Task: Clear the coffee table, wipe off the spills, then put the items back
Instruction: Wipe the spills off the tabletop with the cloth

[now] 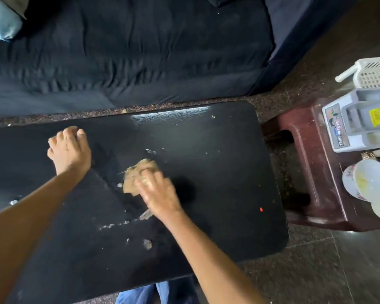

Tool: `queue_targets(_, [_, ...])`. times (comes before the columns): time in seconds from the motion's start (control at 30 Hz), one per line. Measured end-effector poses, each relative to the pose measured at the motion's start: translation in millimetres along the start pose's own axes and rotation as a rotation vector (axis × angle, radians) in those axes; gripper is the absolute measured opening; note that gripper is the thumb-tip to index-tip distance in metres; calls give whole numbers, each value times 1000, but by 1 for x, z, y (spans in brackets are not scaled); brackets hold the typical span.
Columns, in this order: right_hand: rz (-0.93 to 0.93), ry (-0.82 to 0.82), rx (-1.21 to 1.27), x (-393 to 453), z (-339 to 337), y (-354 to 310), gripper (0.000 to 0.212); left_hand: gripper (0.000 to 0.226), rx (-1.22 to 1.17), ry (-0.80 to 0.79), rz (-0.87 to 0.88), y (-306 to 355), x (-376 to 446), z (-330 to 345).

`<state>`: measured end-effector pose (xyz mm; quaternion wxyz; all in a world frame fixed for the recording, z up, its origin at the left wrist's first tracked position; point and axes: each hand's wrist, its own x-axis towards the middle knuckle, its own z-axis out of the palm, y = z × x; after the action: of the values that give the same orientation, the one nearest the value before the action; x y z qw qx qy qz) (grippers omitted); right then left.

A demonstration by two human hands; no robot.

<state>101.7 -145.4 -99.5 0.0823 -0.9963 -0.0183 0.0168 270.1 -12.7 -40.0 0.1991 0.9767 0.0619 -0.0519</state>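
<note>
Beside the crumb-strewn black coffee table (217, 172) stood a cluttered stool (312, 172); the right hand (158, 191) pressed a tan cloth (138, 174) flat, the left hand (68, 150) splayed empty.

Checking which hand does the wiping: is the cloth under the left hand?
No, the tan cloth is pressed to the coffee table by the right hand; the left hand rests flat and empty.
</note>
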Motion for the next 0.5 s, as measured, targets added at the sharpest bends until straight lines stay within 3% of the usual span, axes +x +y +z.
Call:
queue_targets(0.1, [284, 114, 61, -2, -18, 77, 40, 39, -15, -28, -11, 3, -4, 11])
queue_targets(0.2, [592, 79, 90, -23, -37, 148, 53, 39, -24, -85, 2, 12, -11, 22])
queue_targets(0.3, [927, 80, 132, -25, -56, 190, 44, 39, -51, -92, 24, 19, -12, 26])
queue_targets(0.37, [1174, 196, 245, -5, -62, 192, 33, 39, -66, -86, 25, 17, -12, 27])
queue_targets(0.43, [1156, 311, 285, 21, -64, 158, 36, 39, -87, -70, 24, 13, -11, 26])
queue_targets(0.5, [862, 347, 284, 48, -55, 91, 44, 40, -86, -43, 3, 4, -6, 21])
